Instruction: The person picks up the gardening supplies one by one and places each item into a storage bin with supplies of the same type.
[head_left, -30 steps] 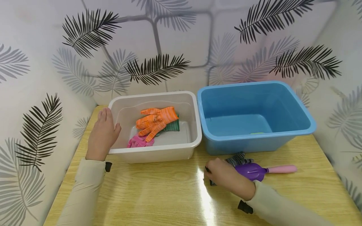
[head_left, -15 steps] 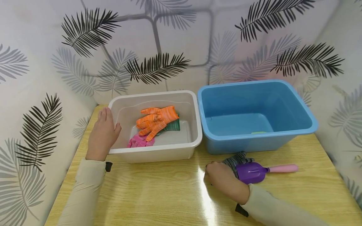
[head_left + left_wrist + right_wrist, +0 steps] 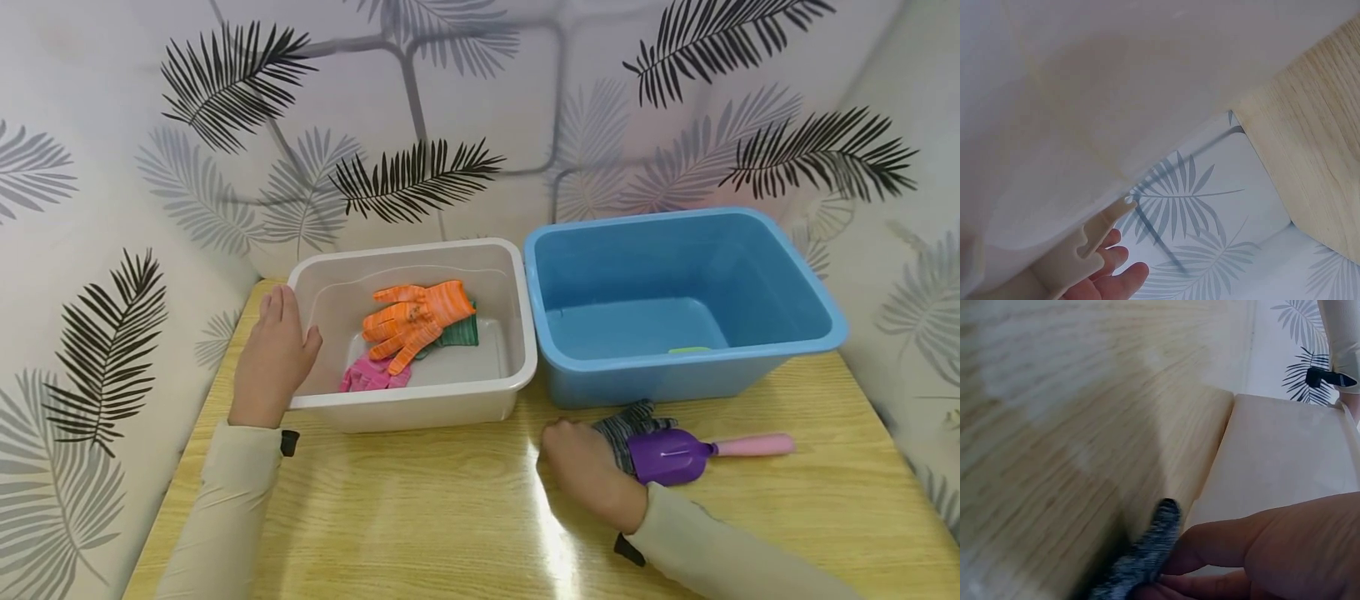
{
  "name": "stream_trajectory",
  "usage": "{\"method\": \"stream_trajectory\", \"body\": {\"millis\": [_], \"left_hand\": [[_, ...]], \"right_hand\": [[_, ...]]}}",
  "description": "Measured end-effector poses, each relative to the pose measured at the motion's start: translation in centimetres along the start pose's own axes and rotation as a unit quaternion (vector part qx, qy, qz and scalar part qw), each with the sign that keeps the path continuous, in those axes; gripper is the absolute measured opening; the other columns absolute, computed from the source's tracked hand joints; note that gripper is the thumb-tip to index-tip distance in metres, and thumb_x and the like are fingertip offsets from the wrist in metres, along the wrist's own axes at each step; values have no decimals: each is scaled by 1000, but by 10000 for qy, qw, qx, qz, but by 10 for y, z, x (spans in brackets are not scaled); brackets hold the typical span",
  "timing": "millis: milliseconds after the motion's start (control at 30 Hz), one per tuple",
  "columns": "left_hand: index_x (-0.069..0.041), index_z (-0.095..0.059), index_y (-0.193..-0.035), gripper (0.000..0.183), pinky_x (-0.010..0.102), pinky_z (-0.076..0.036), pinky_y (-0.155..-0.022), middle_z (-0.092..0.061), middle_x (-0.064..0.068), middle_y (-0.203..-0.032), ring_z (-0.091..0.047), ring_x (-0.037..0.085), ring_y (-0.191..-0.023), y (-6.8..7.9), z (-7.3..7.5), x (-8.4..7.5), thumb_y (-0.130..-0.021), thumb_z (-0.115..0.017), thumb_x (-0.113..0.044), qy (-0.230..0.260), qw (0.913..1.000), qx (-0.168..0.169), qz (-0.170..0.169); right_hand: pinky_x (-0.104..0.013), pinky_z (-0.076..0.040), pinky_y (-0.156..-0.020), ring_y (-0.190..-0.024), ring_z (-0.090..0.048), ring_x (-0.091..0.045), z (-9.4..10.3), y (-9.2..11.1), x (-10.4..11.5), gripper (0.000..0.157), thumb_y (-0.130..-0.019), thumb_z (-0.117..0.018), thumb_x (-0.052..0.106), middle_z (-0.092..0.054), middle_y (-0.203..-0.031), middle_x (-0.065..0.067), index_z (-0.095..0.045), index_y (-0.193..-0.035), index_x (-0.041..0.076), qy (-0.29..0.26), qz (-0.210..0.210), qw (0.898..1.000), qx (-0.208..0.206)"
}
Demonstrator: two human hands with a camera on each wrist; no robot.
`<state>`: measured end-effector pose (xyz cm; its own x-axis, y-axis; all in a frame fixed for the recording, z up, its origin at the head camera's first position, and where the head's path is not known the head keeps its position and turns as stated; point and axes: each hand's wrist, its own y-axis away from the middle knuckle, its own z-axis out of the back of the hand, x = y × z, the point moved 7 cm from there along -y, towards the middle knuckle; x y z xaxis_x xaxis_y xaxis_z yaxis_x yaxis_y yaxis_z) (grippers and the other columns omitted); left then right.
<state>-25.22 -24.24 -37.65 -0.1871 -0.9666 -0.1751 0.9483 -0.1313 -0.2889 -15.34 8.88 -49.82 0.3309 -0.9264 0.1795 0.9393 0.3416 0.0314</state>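
At the left end of the white bin, my left hand rests on the rim. Its fingers point away from me and its thumb lies toward the inside. In the left wrist view, fingertips show past the rim's underside. My right hand, low over the table in front of the bins, pinches a dark grey knitted glove between thumb and fingers. Part of that grey glove lies right of the hand, beside a purple scoop with a pink handle. The hand hides the rest of the glove.
Orange, pink and green gloves lie in the white bin. A blue bin stands right against it, with a small yellow-green thing inside. Patterned cloth walls surround the wooden table.
My right hand has shifted slightly left while staying at the grey glove, and more of the purple scoop shows. My left hand has stayed on the white bin's rim.
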Motion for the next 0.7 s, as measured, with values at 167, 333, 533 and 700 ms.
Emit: {"method": "stream_trajectory", "body": {"millis": [167, 333, 533, 700], "left_hand": [[20, -24, -135, 63, 57, -31, -99, -30, 39, -136, -29, 49, -127, 0, -1, 1, -89, -52, -13, -13, 10000, 30, 24], [20, -24, -135, 63, 57, -30, -100, -29, 39, -137, -28, 49, -128, 0, -3, 3, -90, -51, -14, -14, 10000, 67, 54], [20, -24, -136, 63, 58, -31, -99, -29, 38, -137, -29, 49, -128, 1, -5, 4, -90, -51, -14, -17, 10000, 61, 40], [20, -24, -135, 64, 58, -32, -98, -29, 39, -137, -29, 49, -128, 1, -5, 4, -90, -52, -14, -24, 10000, 14, -16]], "right_hand": [[-35, -44, -40, -52, -56, -24, 0, -2, -5, 21, -74, -65, 4, -55, -61, -8, -51, -60, 9, -346, -80, 9993, 113], [-31, -38, -43, -51, -47, -14, 3, -2, -13, 22, -78, -62, 5, -48, -60, 0, -49, -61, 12, -988, -106, 9941, 437], [-26, -36, -48, -52, -39, -8, 8, -1, -21, 14, -80, -61, 5, -45, -59, 5, -59, -68, 11, -1661, 76, 9845, 559], [-29, -49, -62, -65, -55, -7, 17, -1, -28, 16, -82, -63, 9, -64, -78, 2, -69, -96, 5, -2136, -184, 9748, 613]]}}
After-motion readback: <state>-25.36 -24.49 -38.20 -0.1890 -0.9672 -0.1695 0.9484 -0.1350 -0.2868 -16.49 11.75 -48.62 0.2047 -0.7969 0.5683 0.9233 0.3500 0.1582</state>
